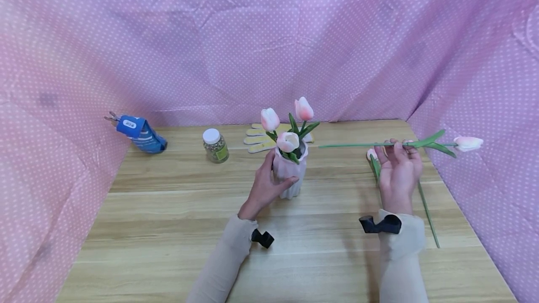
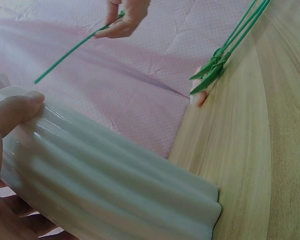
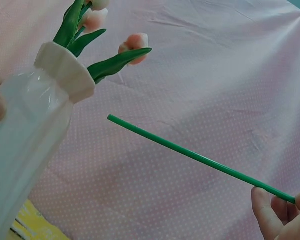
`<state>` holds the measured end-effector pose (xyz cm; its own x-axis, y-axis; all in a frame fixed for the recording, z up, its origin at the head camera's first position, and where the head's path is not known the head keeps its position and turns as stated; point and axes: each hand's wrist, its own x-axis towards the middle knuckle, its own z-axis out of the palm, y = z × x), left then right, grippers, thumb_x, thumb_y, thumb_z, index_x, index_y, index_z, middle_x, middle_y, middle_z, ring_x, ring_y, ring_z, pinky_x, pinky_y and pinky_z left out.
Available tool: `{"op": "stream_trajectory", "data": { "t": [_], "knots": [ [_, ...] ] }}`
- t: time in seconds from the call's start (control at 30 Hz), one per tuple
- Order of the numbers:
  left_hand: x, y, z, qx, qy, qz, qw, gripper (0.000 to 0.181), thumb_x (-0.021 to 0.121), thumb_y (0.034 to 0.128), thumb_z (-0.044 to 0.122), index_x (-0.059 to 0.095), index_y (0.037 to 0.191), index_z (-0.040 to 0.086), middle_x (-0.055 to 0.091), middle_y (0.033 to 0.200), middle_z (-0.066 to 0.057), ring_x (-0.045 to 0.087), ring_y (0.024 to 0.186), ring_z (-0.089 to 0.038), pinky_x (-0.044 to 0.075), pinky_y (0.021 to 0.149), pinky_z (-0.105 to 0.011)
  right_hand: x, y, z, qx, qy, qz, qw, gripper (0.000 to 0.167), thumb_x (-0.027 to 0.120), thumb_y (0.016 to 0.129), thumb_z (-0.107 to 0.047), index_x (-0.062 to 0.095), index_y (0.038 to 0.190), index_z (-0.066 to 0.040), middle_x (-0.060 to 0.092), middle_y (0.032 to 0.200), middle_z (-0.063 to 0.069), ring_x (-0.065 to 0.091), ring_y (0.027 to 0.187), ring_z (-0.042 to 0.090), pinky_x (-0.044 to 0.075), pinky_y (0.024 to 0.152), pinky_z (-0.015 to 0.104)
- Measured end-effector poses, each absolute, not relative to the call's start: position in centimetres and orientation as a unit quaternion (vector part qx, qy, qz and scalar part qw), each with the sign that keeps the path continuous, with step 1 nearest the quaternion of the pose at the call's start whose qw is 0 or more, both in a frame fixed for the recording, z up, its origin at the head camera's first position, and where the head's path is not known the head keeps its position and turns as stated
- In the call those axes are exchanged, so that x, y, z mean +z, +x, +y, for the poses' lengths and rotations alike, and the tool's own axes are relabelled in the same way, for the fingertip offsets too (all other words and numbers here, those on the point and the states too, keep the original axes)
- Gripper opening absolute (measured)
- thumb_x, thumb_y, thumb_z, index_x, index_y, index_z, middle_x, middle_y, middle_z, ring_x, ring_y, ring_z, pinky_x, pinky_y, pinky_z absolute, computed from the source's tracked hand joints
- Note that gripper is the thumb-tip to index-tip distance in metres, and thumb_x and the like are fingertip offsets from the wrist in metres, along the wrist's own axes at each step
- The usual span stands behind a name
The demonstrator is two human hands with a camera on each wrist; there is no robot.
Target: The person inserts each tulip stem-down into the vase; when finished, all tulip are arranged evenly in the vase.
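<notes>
One tulip (image 1: 427, 141), seemingly light and springy, was pinched by its stem (image 3: 190, 155) in the right hand (image 1: 400, 176), above the table (image 1: 328, 233); bare stem seemed best grasped. Alongside, the glossy vase (image 1: 289, 168), likely slippery and fragile, was gripped round its body by the left hand (image 1: 266, 186).

– See the whole yellow-and-white glove (image 1: 264, 143)?
– No, partly hidden behind tulips (image 1: 288, 142) and ribbed vase (image 1: 290, 176); cannot see all of the left hand (image 1: 269, 186), either.
– Able to read the jar (image 1: 219, 151) or blue packet (image 1: 147, 138)?
– No, print too small.
– And in the right wrist view?
– Lose vase base and bloom of the held tulip (image 3: 200, 159) past the edges.
</notes>
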<state>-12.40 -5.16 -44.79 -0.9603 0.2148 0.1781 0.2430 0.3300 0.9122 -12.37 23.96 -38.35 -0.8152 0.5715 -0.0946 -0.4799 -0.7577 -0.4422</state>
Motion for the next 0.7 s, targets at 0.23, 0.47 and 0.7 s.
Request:
{"op": "stream_trajectory", "data": {
  "t": [0.23,0.47,0.7],
  "knots": [
    [-44.9,-12.4,-5.2,-0.56,-0.143,-0.816,0.013,0.089,0.081,0.0818,0.033,0.03,0.154,0.023,0.047,0.153,-0.007,0.045,0.144,-0.03,0.04,0.116,-0.057,-37.2,-13.1,23.0,0.928,-0.109,-0.209,0.29,0.018,0.061,0.09,0.013,0.047,0.089,0.003,0.062,0.077,0.018,0.064,0.068,0.028,0.063,0.059,0.042],
    [-45.0,-12.5,-5.2,-0.565,-0.146,-0.812,0.015,0.088,0.082,0.0819,0.031,0.032,0.153,0.023,0.047,0.153,-0.006,0.045,0.144,-0.029,0.039,0.117,-0.056,-36.7,-14.0,21.8,0.927,-0.102,-0.218,0.289,0.018,0.059,0.091,0.013,0.047,0.087,0.0,0.062,0.079,0.016,0.063,0.067,0.025,0.063,0.058,0.04],
    [-45.0,-12.4,-5.2,-0.56,-0.146,-0.816,0.012,0.089,0.081,0.0824,0.035,0.029,0.155,0.025,0.046,0.155,-0.006,0.044,0.145,-0.029,0.039,0.117,-0.057,-36.4,-14.4,20.7,0.926,-0.082,-0.249,0.273,0.018,0.065,0.09,0.008,0.049,0.089,0.0,0.061,0.084,0.015,0.063,0.074,0.024,0.064,0.065,0.038]
  ]
}}
